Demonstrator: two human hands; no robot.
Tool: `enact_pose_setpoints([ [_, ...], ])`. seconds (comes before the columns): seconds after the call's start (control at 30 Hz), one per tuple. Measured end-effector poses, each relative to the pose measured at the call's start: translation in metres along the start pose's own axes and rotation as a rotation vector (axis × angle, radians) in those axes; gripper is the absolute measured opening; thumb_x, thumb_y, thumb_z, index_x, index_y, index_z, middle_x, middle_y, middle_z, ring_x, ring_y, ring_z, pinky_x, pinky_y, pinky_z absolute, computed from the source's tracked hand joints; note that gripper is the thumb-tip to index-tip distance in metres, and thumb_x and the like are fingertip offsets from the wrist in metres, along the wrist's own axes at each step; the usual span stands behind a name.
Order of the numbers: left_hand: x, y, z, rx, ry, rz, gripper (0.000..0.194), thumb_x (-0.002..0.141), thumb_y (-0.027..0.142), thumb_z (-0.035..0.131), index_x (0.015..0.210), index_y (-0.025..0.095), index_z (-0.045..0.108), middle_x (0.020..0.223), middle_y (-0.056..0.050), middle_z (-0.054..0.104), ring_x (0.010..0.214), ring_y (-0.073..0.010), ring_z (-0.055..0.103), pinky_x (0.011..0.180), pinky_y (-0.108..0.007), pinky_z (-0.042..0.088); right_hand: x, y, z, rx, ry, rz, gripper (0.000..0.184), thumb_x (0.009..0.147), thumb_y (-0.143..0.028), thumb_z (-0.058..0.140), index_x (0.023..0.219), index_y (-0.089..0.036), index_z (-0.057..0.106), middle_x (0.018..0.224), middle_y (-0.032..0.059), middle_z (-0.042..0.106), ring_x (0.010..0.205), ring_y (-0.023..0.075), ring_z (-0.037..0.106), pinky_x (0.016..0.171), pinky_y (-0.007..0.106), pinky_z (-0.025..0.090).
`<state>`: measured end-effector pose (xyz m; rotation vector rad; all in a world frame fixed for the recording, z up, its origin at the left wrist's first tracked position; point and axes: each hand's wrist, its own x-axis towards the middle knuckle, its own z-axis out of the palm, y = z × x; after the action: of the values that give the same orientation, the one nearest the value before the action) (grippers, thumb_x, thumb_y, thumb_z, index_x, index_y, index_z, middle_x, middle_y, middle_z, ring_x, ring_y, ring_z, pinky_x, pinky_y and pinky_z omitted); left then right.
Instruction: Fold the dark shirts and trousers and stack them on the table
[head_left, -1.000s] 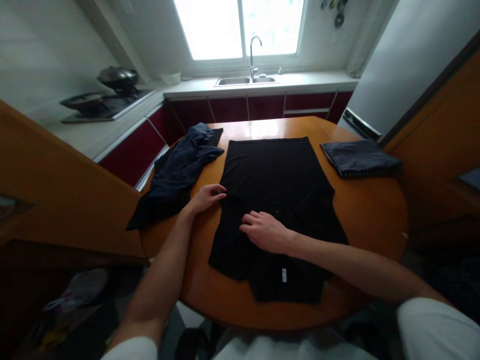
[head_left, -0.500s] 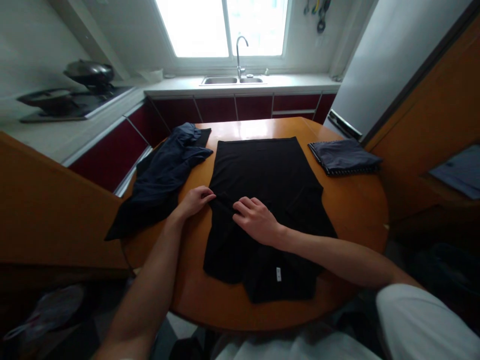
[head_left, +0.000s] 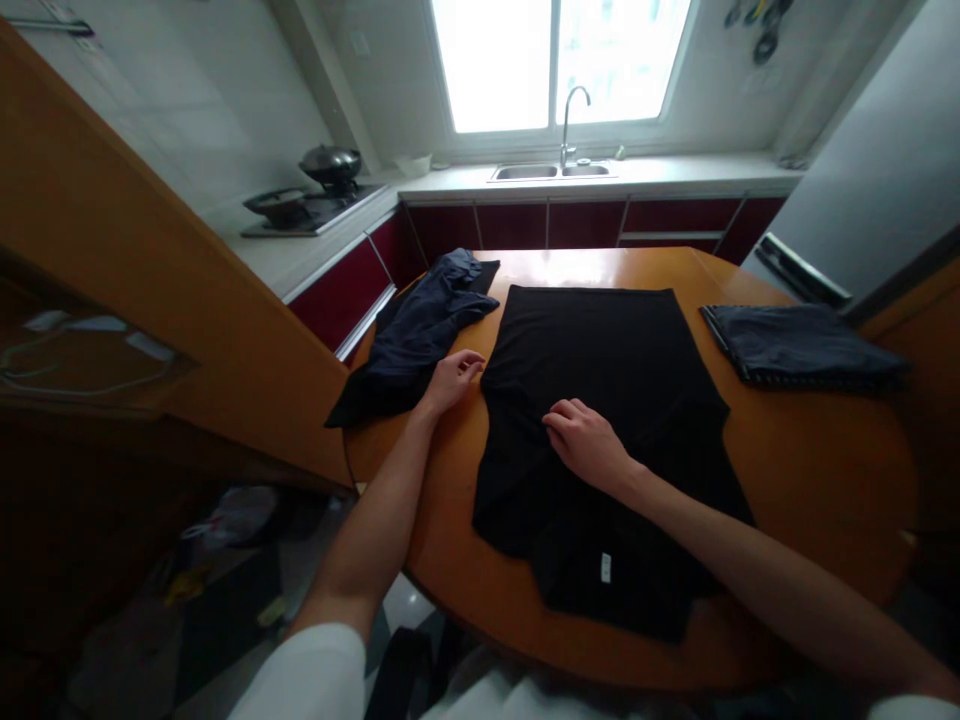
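A black long garment with a small white tag (head_left: 606, 568), which looks like a shirt (head_left: 592, 335), lies spread on the round wooden table (head_left: 442, 490). Just outside its left edge is my left hand (head_left: 452, 380), its thumb and fingers slightly apart and nothing between them. Over the middle of the shirt, my right hand (head_left: 589, 440) has its fingers curled together, palm down. Whether those fingertips pinch any cloth is hidden.
Rumpled dark blue and black clothes (head_left: 427, 325) lie on the table's left side. A folded dark stack (head_left: 802, 345) sits at the right. Behind are a sink (head_left: 529, 172), a stove with pans (head_left: 330, 205) and a grey refrigerator (head_left: 862, 160).
My left hand has let go of the shirt's left edge and drawn slightly away. My right hand's fingers have come closer together. The view has swung left.
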<state>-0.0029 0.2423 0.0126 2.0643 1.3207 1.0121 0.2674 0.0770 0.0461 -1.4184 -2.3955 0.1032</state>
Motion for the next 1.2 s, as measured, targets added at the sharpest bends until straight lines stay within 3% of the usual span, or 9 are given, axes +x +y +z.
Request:
enact_pose_setpoints([
  [0.2, -0.014, 0.035, 0.012, 0.053, -0.097, 0.229, 0.020, 0.096, 0.032, 0.058, 0.099, 0.022, 0.074, 0.099, -0.005, 0.072, 0.089, -0.0176, 0.067, 0.081, -0.029, 0.053, -0.004, 0.002, 0.025, 0.123, -0.023, -0.152, 0.022, 0.095, -0.022, 0.060, 0.114, -0.021, 0.071, 0.118, 0.0106, 0.065, 0.111, 0.0274, 0.056, 0.093, 0.042, 0.050],
  [0.3, -0.021, 0.055, 0.020, 0.057, -0.195, 0.308, 0.021, 0.099, 0.029, 0.055, 0.106, 0.023, 0.074, 0.106, -0.005, 0.072, 0.099, -0.0183, 0.068, 0.091, -0.032, 0.053, -0.002, 0.011, 0.017, 0.299, 0.020, -0.136, 0.024, 0.096, -0.017, 0.055, 0.112, -0.022, 0.072, 0.118, 0.0097, 0.067, 0.110, 0.0252, 0.058, 0.096, 0.042, 0.050],
  [0.47, -0.027, 0.071, 0.029, 0.076, -0.278, 0.376, 0.030, 0.102, 0.033, 0.049, 0.119, 0.021, 0.071, 0.122, -0.008, 0.070, 0.114, -0.0212, 0.066, 0.104, -0.038, 0.050, 0.004, 0.055, -0.051, 0.665, 0.232, 0.092, 0.025, 0.095, -0.017, 0.052, 0.105, -0.022, 0.074, 0.108, 0.0063, 0.072, 0.099, 0.0196, 0.066, 0.085, 0.034, 0.053],
  [0.57, -0.033, 0.080, 0.031, 0.139, -0.307, 0.369, 0.038, 0.104, 0.038, 0.043, 0.127, 0.021, 0.068, 0.136, -0.009, 0.065, 0.131, -0.0237, 0.057, 0.115, -0.043, 0.042, -0.007, 0.103, -0.097, 0.758, 0.344, 0.284, 0.021, 0.093, -0.022, 0.057, 0.104, -0.020, 0.075, 0.103, 0.0057, 0.075, 0.089, 0.0179, 0.069, 0.078, 0.031, 0.054],
  [0.67, -0.053, 0.086, 0.033, 0.230, -0.378, 0.348, 0.046, 0.106, 0.041, 0.035, 0.140, 0.021, 0.059, 0.148, -0.008, 0.057, 0.141, -0.0241, 0.048, 0.120, -0.047, 0.035, -0.031, 0.157, -0.116, 0.823, 0.432, 0.472, 0.020, 0.091, -0.026, 0.059, 0.103, -0.020, 0.074, 0.103, 0.0065, 0.076, 0.083, 0.0167, 0.070, 0.074, 0.030, 0.055],
  [0.77, -0.078, 0.079, 0.039, 0.389, -0.417, 0.332, 0.055, 0.106, 0.047, 0.032, 0.153, 0.020, 0.044, 0.160, -0.010, 0.041, 0.150, -0.0291, 0.034, 0.121, -0.057, 0.028, -0.058, 0.201, -0.103, 0.860, 0.482, 0.636, 0.018, 0.089, -0.025, 0.059, 0.099, -0.019, 0.073, 0.099, 0.0075, 0.076, 0.078, 0.0157, 0.069, 0.070, 0.029, 0.054],
  [0.87, -0.095, 0.065, 0.046, 0.524, -0.443, 0.320, 0.063, 0.104, 0.051, 0.033, 0.159, 0.021, 0.031, 0.166, -0.012, 0.027, 0.154, -0.0334, 0.022, 0.120, -0.064, 0.023, -0.073, 0.224, -0.073, 0.824, 0.586, 0.711, 0.016, 0.087, -0.027, 0.058, 0.093, -0.019, 0.072, 0.091, 0.0071, 0.076, 0.072, 0.0156, 0.068, 0.068, 0.029, 0.054],
  [1.0, -0.107, 0.060, 0.043, 0.536, -0.466, 0.324, 0.062, 0.105, 0.048, 0.032, 0.161, 0.022, 0.025, 0.167, -0.010, 0.023, 0.155, -0.0304, 0.017, 0.122, -0.061, 0.019, -0.077, 0.228, -0.041, 0.691, 0.648, 0.647, 0.016, 0.084, -0.030, 0.060, 0.087, -0.019, 0.071, 0.078, 0.0052, 0.073, 0.069, 0.0174, 0.066, 0.069, 0.032, 0.056],
  [1.2, -0.115, 0.073, 0.022, 0.289, -0.509, 0.252, 0.054, 0.106, 0.046, 0.034, 0.155, 0.026, 0.040, 0.163, -0.008, 0.037, 0.153, -0.0274, 0.026, 0.124, -0.055, 0.019, -0.079, 0.220, -0.030, 0.615, 0.546, 0.564, 0.021, 0.084, -0.026, 0.057, 0.095, -0.019, 0.073, 0.082, 0.0053, 0.074, 0.069, 0.0175, 0.067, 0.070, 0.032, 0.055],
])
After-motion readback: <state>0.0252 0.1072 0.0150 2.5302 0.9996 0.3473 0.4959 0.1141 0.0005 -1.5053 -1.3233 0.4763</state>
